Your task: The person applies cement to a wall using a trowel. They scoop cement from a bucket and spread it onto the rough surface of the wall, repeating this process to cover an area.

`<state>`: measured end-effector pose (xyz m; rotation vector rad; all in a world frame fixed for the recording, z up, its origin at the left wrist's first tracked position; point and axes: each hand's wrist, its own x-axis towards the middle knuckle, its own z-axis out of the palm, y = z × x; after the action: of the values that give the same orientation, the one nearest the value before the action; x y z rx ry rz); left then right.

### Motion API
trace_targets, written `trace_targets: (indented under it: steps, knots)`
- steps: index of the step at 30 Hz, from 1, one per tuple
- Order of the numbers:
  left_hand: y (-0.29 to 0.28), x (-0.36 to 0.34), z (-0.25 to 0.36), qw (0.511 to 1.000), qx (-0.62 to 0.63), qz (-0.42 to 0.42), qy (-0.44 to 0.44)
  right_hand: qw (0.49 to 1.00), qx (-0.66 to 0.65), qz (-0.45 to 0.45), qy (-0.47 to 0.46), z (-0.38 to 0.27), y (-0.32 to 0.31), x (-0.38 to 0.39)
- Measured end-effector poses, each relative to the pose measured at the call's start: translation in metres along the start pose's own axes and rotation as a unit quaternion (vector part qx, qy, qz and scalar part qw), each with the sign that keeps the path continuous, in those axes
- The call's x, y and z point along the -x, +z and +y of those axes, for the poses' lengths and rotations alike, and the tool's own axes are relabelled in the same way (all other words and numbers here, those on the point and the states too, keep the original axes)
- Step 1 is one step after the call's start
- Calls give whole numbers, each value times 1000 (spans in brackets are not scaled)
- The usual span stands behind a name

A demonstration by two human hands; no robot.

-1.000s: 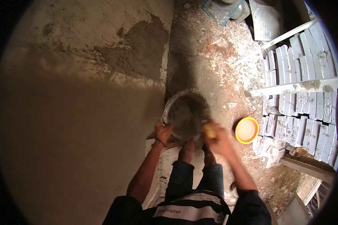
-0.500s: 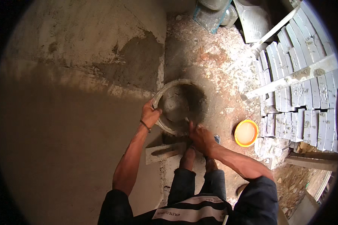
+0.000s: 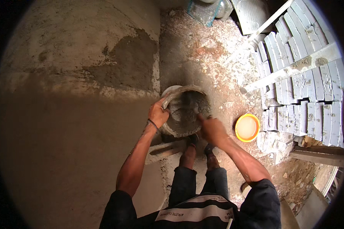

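A round, mortar-caked tub (image 3: 189, 134) stands in front of my legs, with wet grey mortar (image 3: 183, 114) inside. My left hand (image 3: 158, 112) is closed around its left rim, thumb over the edge. Above the right side of the tub, my right hand (image 3: 215, 131) is closed and smeared by motion. A pale tip shows by its fingers, but the tool's kind is hidden in the blur. Behind the tub's far left rim shows a whitish round edge (image 3: 171, 90). A plastering float (image 3: 165, 150) lies below the tub, partly covered by my left forearm.
A plastered wall (image 3: 72, 145) rises along the left, with a darker damp patch (image 3: 132, 57). To the right stands an orange-rimmed bucket (image 3: 247, 127) of cloudy liquid. Stacked pale blocks (image 3: 294, 84) and a long pole (image 3: 290, 78) fill the far right of the rubble-strewn floor.
The tub is tipped and shifted slightly right, uncovering the whitish edge behind it. My right hand has moved up and right over the mortar. The left hand keeps its hold on the rim.
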<state>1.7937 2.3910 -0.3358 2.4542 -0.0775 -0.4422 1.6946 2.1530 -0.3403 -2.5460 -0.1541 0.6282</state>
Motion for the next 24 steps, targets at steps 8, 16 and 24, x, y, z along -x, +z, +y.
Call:
trace_targets:
  steps: [8, 16, 24]
  knots:
    - [14, 1, 52, 1000, -14, -9, -17, 865, -502, -11, 6, 58, 73, 5]
    - [20, 9, 29, 1000, -22, -7, 5, 336, -899, -257, 115, 34, 115, -25]
    - [15, 17, -14, 990, 120, 67, -17, 401, -899, -147, 93, 24, 100, 11]
